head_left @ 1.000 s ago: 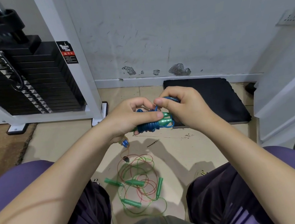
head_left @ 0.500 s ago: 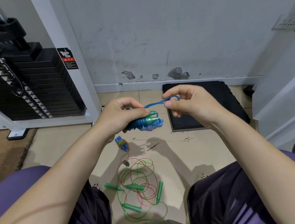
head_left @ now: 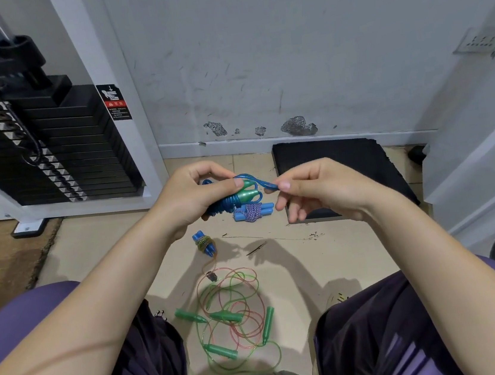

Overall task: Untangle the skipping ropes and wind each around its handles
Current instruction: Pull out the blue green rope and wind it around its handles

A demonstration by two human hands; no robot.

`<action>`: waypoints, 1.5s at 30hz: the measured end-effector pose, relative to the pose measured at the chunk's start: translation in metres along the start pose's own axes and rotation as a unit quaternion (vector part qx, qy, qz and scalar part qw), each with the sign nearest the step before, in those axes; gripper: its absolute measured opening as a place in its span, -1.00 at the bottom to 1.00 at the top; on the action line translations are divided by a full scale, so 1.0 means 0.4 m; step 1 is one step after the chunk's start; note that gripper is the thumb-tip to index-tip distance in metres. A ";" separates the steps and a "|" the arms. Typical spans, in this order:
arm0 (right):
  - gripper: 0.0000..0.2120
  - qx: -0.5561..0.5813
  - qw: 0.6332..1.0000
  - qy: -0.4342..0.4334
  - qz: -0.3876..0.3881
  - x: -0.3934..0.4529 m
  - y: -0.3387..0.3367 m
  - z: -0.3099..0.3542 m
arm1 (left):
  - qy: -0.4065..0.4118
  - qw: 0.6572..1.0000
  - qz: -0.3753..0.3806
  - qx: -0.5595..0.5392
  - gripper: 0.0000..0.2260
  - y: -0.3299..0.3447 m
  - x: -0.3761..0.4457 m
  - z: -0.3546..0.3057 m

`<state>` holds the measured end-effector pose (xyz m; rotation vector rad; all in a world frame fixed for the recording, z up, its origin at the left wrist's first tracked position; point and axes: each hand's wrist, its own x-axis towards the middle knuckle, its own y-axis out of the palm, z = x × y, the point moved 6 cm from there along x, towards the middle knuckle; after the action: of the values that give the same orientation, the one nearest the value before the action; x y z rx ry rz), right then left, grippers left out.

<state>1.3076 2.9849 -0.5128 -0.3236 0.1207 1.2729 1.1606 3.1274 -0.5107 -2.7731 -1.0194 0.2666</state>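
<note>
The left hand point(head_left: 193, 197) grips the bundled green handles point(head_left: 245, 193) of a skipping rope, with the fingers curled round the bundle and the thumb pressed on top; blue rope point(head_left: 226, 206) is wound in tight coils round the near part of the handles. The right hand point(head_left: 318, 191) pinches the free end of the blue rope between thumb and forefinger, at 3 o'clock from the handles; the remaining fingers of this hand hang loosely curled and hold nothing; the rope runs in a short arc from the bundle to the pinch.

The bundle is held in the air above the floor point(head_left: 107, 251), near the centre of the view. On the floor below it, at 6 o'clock, lies a wound rope with light blue handles point(head_left: 254, 212) and purple cord; at 7 o'clock from the bundle lies a second wound rope with blue handles point(head_left: 204, 243) and a dull green cord. At 6 o'clock, between the knees, lies a tangle of green and red ropes point(head_left: 233, 313) with four green handles lying among the loops.

A black mat point(head_left: 346, 162) lies at 2 o'clock against the wall point(head_left: 284, 42); a weight stack point(head_left: 33, 151) in a white frame stands at 10 o'clock.
</note>
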 end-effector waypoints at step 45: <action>-0.80 -0.119 0.972 -0.049 -0.196 0.016 0.035 0.012 | 0.071 0.996 0.014 0.048 -0.78 0.047 0.007 0.028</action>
<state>1.2955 2.9958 -0.5122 -0.4638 -0.1761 0.9088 1.1717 3.1163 -0.5258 -2.6786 -0.9109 0.1171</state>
